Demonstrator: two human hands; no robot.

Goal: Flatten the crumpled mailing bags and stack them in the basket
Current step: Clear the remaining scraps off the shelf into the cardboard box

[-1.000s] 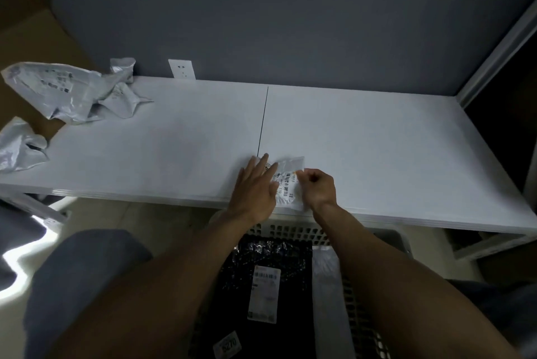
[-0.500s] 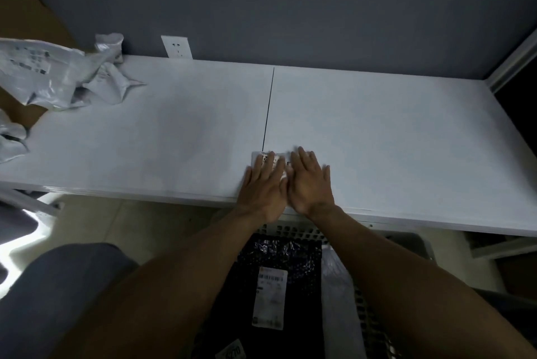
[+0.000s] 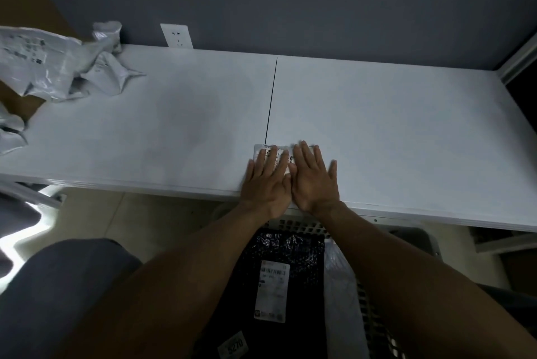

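A small white mailing bag (image 3: 268, 149) with a printed label lies flat at the white table's front edge (image 3: 145, 183). My left hand (image 3: 267, 181) and my right hand (image 3: 315, 181) press down on it side by side, palms down with fingers straight. Most of the bag is hidden under them. Below the table edge stands a white slotted basket (image 3: 296, 224). Inside it lies a black mailing bag (image 3: 290, 245) with white labels, beside a clear one (image 3: 340, 286). Several crumpled grey-white bags (image 3: 58, 65) lie at the table's far left.
One more crumpled bag (image 3: 10, 135) hangs off the left edge. A wall socket (image 3: 176, 36) sits on the grey wall behind the table. A white frame post (image 3: 520, 59) rises at the right. My grey-clad knee (image 3: 58, 286) is at lower left.
A second ago my right hand gripped the small bag's edge while the left held it down. Both hands now lie flat on it, and the right hand has slid a little rightward.
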